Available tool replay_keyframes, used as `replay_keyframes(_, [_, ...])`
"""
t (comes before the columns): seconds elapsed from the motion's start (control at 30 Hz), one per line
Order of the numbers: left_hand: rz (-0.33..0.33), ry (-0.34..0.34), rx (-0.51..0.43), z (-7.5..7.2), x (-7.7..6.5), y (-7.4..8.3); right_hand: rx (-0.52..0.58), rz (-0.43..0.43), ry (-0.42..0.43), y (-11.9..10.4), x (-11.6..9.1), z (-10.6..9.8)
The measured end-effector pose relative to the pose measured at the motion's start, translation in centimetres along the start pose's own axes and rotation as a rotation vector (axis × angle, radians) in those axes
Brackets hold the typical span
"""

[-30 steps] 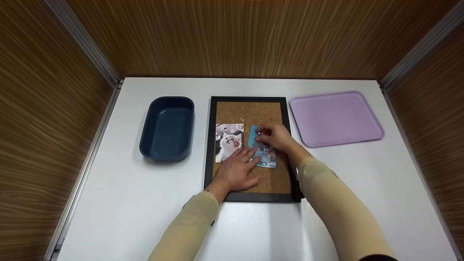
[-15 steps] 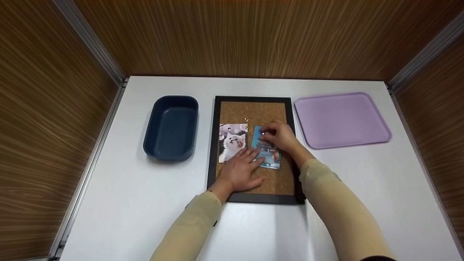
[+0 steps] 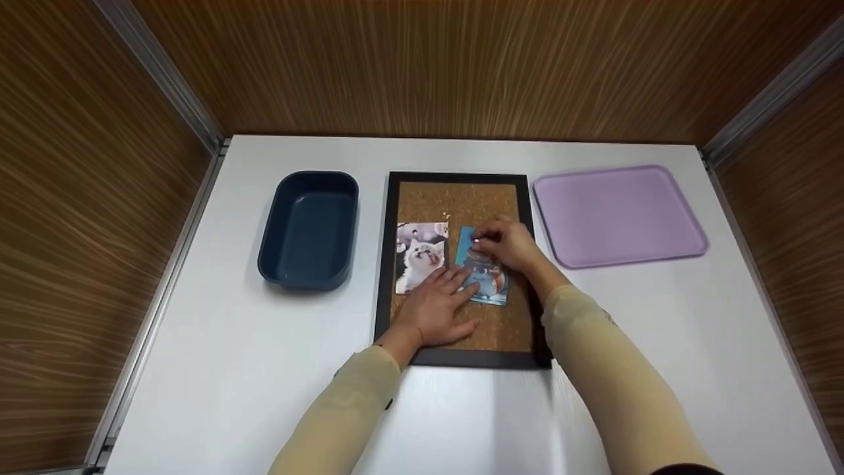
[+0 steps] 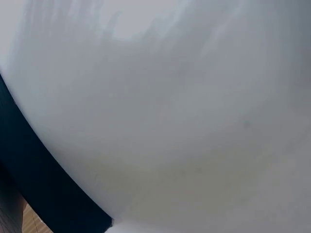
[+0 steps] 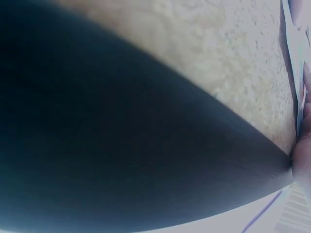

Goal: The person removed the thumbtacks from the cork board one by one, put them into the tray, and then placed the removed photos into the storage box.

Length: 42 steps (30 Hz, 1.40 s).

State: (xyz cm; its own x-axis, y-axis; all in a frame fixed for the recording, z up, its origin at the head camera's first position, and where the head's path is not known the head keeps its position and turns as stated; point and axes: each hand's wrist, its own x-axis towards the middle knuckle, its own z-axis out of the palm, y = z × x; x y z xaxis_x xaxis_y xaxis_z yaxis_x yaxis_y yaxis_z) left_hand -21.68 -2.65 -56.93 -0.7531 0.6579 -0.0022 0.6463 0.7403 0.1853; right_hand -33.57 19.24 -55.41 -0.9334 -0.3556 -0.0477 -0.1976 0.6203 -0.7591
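Observation:
A cork board (image 3: 498, 330) with a black frame lies on the white table. My left hand (image 3: 432, 310) rests with spread fingers on its lower part, fingertips over the kitten photo (image 3: 420, 254) and the left edge of a blue cartoon picture card (image 3: 489, 282). Near the top of that card, my right hand (image 3: 513, 244) pinches a small push pin (image 3: 476, 241); only a white bit of it shows between thumb and fingers. A pale pin head (image 3: 415, 232) shows near the kitten photo's top. In the right wrist view, the fingers (image 5: 303, 150) appear at the right edge, close to the card.
Left of the board stands a deep dark blue tub (image 3: 308, 231). A flat lilac tray (image 3: 620, 214) lies to its right. Small pale specks (image 3: 446, 216) dot the cork above the kitten photo. Wood-grain panels (image 3: 422, 72) enclose the table's back and sides.
The head view has shifted slightly. Both hands keep their places on the board, and the right fingers still pinch the pin at the card's top.

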Motion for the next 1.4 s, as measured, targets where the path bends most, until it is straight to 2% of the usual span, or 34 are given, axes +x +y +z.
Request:
replay_keyframes(0.67, [0.007,-0.001,0.003,-0.02,-0.02,-0.03,0.013,-0.011,0.016,0.06,-0.01,0.16])
replay_keyframes(1.07, [0.006,0.029,0.002,-0.03,0.02,0.11,0.007,-0.015,0.023,-0.01,-0.06,0.04])
replay_keyframes(1.4, [0.008,0.021,-0.005,-0.12,0.03,0.05,0.013,0.016,0.001,-0.07,0.00,-0.29])
